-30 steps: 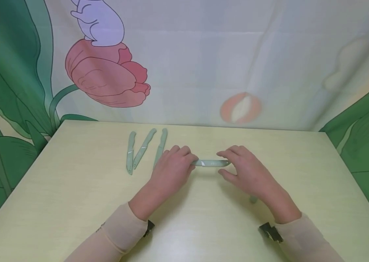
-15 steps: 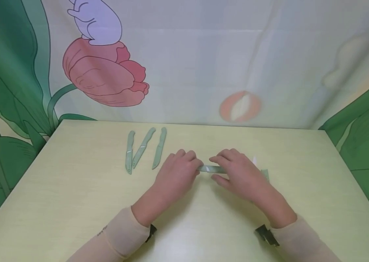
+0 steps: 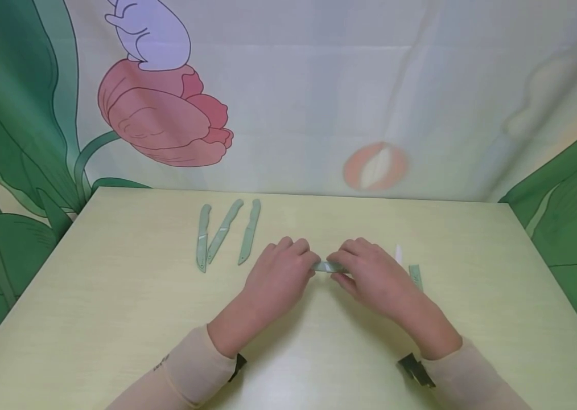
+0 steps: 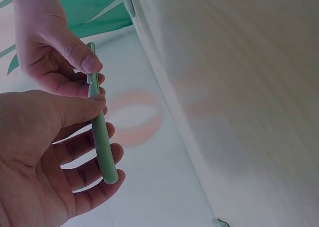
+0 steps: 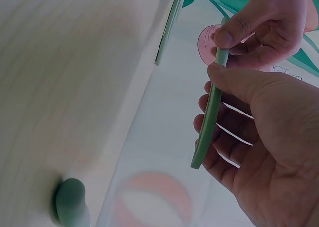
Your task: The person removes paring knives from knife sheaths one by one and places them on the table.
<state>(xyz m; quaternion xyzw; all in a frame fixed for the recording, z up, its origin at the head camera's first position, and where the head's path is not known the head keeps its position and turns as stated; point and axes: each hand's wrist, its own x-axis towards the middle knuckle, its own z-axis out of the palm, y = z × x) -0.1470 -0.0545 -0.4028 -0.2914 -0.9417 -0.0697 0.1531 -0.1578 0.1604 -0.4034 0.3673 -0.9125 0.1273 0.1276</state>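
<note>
- Knife with a slim light green handle and matching light green sheath [image 4: 101, 132]: held in both hands, raised above the pale wood-toned surface [image 3: 114, 319]. It runs left to right in the head view, handle to the left, sheath to the right; a pale mark shows on the short portion visible between the hands.
- Left hand [image 3: 280, 276]: pinches the handle between thumb and fingers, remaining fingers spaced along it.
- Right hand [image 3: 373, 279]: pinches the sheath between thumb and fingers, other fingers likewise spaced along it. The two hands are near each other.
- Three light green sheathed knives, leftmost [image 3: 203, 239], middle [image 3: 224, 231] and rightmost [image 3: 250, 231]: lie on the surface, left of the left hand and farther back. Leftmost and middle converge at their near ends; contact cannot be determined. Rightmost lies apart.
- White pointed strip [image 3: 398, 254] and flat light green strip [image 3: 415, 276]: near the right hand, separate where visible, partly hidden by that hand and wrist.
- Rounded light green end [image 5: 71, 203]: on the surface in the right wrist view, cut off by the frame.
- Beige sleeves [image 3: 193, 361]: cover both forearms; a dark fitting [image 3: 416, 370] shows at each cuff.
- Printed fabric backdrop [image 3: 288, 102]: behind the surface, bearing a pink tulip [image 3: 165, 117].
</note>
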